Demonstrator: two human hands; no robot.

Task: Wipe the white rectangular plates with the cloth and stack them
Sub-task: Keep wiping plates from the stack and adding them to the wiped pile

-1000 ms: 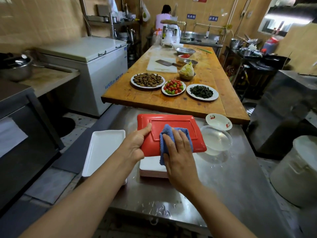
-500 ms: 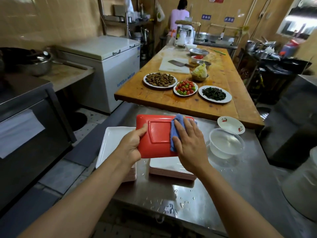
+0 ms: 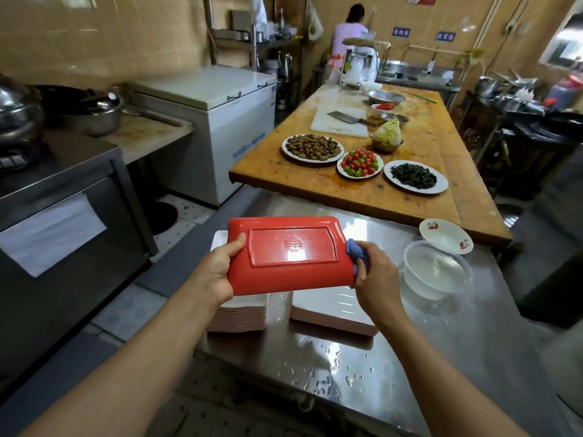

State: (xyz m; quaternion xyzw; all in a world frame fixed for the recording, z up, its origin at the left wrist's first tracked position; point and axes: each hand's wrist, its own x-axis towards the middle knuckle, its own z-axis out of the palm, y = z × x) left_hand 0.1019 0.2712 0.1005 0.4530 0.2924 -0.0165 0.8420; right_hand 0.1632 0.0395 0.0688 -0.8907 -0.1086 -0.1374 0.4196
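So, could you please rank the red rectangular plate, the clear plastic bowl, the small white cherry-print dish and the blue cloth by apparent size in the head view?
1. Red rectangular plate, though it is held up, nearer the camera.
2. Clear plastic bowl.
3. Small white cherry-print dish.
4. Blue cloth, mostly hidden in the right hand.

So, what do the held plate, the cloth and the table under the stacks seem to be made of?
Plate: probably melamine or hard plastic, glossy red underside with a moulded stamp and sharp glare.
Cloth: soft blue fabric, perhaps microfibre; it bunches in the right hand.
Table: stainless steel by its look, brushed grey, with dull reflections and beaded water drops.
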